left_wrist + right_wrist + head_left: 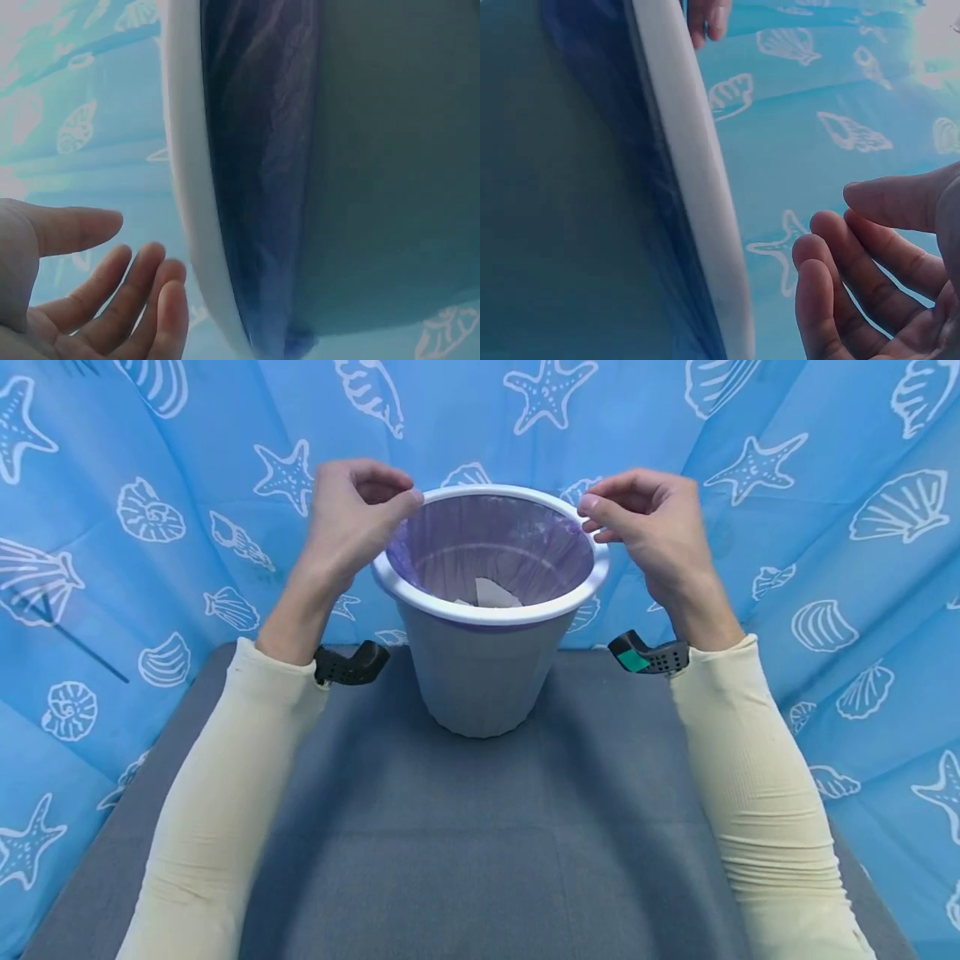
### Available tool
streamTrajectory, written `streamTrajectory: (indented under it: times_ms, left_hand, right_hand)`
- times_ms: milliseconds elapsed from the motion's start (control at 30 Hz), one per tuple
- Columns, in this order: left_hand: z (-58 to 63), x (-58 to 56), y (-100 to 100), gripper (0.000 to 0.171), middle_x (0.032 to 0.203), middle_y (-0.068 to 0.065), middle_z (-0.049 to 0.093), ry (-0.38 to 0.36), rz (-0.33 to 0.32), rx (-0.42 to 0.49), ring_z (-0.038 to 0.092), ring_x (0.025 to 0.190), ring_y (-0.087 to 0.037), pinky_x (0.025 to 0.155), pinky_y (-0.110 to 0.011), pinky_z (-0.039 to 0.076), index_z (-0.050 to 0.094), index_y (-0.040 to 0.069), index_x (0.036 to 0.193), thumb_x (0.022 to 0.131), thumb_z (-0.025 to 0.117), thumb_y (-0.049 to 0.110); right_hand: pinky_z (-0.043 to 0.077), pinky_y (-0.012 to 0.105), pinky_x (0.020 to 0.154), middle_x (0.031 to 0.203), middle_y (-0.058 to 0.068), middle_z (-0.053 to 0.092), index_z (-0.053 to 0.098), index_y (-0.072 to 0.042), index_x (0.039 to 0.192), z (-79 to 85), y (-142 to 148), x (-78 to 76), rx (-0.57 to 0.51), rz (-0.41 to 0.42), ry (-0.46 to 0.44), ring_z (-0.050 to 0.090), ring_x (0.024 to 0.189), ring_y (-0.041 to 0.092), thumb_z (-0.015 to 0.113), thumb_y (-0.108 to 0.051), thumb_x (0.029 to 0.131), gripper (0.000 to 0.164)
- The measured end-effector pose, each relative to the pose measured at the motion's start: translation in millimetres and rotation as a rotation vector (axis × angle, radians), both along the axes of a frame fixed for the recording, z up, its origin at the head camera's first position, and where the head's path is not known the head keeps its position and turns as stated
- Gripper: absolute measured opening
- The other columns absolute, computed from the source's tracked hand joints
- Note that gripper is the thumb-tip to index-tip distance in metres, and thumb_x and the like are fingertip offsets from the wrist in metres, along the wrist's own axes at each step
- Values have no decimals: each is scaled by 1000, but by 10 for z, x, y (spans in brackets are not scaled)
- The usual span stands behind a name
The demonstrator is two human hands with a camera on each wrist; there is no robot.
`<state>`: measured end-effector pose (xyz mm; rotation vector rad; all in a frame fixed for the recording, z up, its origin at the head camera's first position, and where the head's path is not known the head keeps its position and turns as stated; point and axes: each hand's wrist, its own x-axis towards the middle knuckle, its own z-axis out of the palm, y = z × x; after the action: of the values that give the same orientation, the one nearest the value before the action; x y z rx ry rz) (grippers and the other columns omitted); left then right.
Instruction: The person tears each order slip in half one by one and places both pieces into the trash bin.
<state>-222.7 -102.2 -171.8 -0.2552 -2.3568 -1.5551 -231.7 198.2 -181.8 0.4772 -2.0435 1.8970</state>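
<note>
A grey trash can [483, 672] with a white rim ring [495, 612] stands upright at the back of the table. A thin purple bag [517, 539] lines its inside, and some of the bag hangs below the ring [187, 150] outside. White scraps of paper [495, 594] lie in the bottom. My left hand [351, 518] is beside the rim's left edge, thumb and fingers apart with nothing between them. By the right edge hovers my right hand [663, 522], fingers loosely bent and holding nothing. The left wrist view shows the bag [262, 165] between ring and can wall.
Dark grey cloth [480, 868] covers the table in front of the can. A blue curtain [450, 410] printed with white shells and starfish hangs behind and along both sides. Black camera bands [352, 665] sit at both wrists, over cream sleeves [217, 810].
</note>
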Motion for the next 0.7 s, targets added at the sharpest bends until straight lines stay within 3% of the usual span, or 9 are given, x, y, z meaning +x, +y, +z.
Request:
streamTrajectory:
  times_ms: [200,367,500,700]
  left_hand:
    - [-162,185,-155,23,106,-9,71,192,93,-25,66,99,-17,91,-27,50,73,2,112,94,70,17]
    - [-365,348,-333,26,111,-11,71,288,179,-54,65,106,-20,93,-27,50,73,2,115,95,69,18]
    - [-552,433,-490,30,116,-13,70,314,236,-96,63,111,-23,96,-31,49,71,0,118,95,68,19]
    - [-893,479,-676,36,126,-19,66,333,284,-226,58,121,-32,102,-47,44,67,-4,125,97,67,19]
  right_hand:
    - [55,25,67,88,12,71,73,8,99,-141,171,231,-44,-3,77,67,74,22,81,-4,85,20]
    - [53,26,71,89,11,71,73,9,102,-321,335,404,4,-38,141,65,77,22,79,-4,87,21]
    - [52,25,73,90,9,72,73,8,104,-476,442,511,87,-113,179,65,78,20,76,-3,89,19]
    - [50,22,77,96,0,71,73,7,110,-709,552,616,264,-263,233,66,85,15,74,-7,92,23]
